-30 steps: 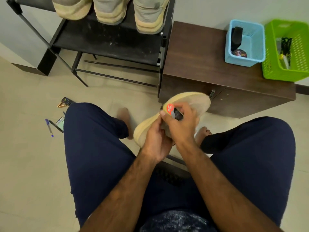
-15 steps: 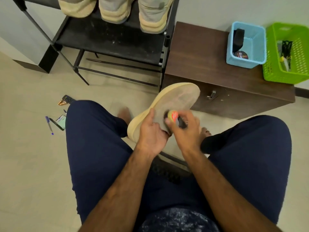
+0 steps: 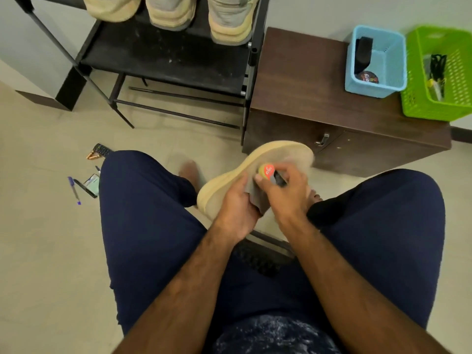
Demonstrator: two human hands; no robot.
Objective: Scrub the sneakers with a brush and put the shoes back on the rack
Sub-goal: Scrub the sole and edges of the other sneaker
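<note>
Your left hand [image 3: 237, 208] grips the sneaker [image 3: 255, 164] sole-up between your knees. Your right hand [image 3: 288, 198] pinches the brush [image 3: 267, 171], which has shifted across the sole since a moment ago, so scrubbing is likely mid-stroke. Pens [image 3: 74, 190] lie on the floor [image 3: 38, 251]. Farther right the rack [image 3: 166, 57] holds three shoes [image 3: 173, 11], and the bench [image 3: 301, 80] carries two baskets [image 3: 370, 90].

Being held at frame centre: tan rubber-soled sneaker [image 3: 224, 182]. Standing behind it, upper right: dark brown wooden cabinet [image 3: 301, 80], carrying light blue plastic basket [image 3: 393, 62] left of green plastic basket [image 3: 419, 106]. Standing upper left: black metal shoe rack [image 3: 166, 57], bearing three beige sneakers [image 3: 171, 14].
</note>
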